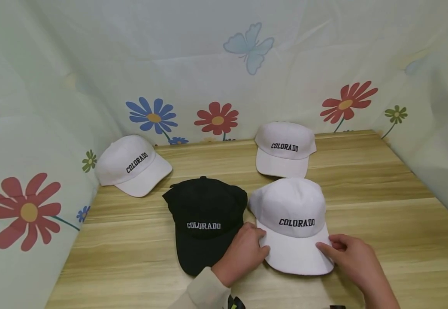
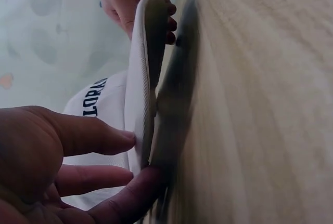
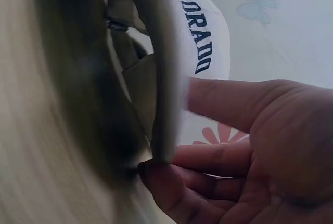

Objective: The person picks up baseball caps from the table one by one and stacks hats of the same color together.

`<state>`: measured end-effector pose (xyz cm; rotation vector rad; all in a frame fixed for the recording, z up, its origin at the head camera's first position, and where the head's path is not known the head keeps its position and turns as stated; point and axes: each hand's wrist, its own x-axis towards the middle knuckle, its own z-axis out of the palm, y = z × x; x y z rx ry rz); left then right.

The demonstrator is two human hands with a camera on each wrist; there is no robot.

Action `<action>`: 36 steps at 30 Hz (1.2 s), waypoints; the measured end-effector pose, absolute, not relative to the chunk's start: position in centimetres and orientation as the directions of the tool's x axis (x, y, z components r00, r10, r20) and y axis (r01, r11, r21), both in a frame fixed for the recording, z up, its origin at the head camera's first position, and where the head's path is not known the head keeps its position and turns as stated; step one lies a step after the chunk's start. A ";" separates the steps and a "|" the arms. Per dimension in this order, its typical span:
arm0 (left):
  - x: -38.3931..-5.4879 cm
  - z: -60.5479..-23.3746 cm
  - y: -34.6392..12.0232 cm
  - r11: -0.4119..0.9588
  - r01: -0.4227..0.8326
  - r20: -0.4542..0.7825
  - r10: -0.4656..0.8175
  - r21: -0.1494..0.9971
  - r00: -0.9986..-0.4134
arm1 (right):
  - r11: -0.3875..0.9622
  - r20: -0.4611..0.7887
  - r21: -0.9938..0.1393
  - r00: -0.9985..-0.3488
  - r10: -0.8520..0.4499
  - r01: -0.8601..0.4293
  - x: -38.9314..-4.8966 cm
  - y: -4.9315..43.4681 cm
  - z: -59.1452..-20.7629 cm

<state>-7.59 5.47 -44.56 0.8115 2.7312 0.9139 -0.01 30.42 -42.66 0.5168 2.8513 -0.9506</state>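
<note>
A white baseball cap (image 1: 299, 253) with black COLORADO lettering faces forward near the table's front right. My left hand (image 1: 246, 249) pinches the left edge of its brim, thumb on top and a finger at the underside, as the left wrist view shows. On the opposite edge, my right hand (image 1: 349, 257) pinches the brim the same way. In both wrist views the brim (image 2: 138, 89) stands slightly off the table, with a dark shadow beneath. Close beside my left hand lies a black COLORADO cap (image 1: 204, 206), its brim partly behind the left wrist.
Another white cap (image 1: 286, 148) sits behind the held one, at the back edge. A further white cap (image 1: 135, 165) rests at the back left, turned toward the right. Flower-printed cloth (image 1: 185, 68) walls the wooden table (image 1: 386, 206) at the back and sides.
</note>
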 end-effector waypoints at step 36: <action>-5.5 -44.3 6.6 0.756 0.606 0.094 0.604 0.247 -0.791 | 0.867 -0.005 -0.476 -0.986 0.166 0.148 -1.2 29.4 -43.4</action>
